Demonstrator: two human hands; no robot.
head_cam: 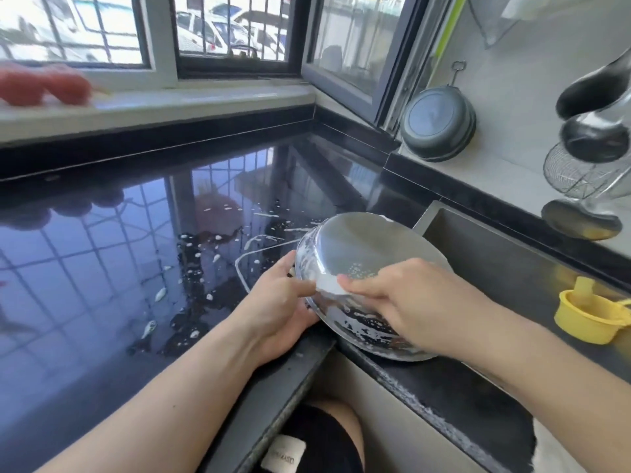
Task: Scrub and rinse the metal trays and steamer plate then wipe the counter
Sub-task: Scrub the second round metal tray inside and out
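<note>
A round metal tray (355, 244) is held tilted, bottom side up, over the corner where the black counter (102, 268) meets the sink (485, 254). My left hand (276, 302) grips the tray's left rim from underneath. My right hand (392, 298) pinches a small white scrubbing cloth (329, 285) and presses it on the tray's soapy lower part. Foam streaks cover the tray's near edge.
The glossy counter carries foam blobs and water spots (191, 268) left of the tray. A yellow cup (587, 315) sits by the sink on the right. A dark pan (438, 122), ladles (594, 134) and a wire strainer (577, 172) hang on the right wall.
</note>
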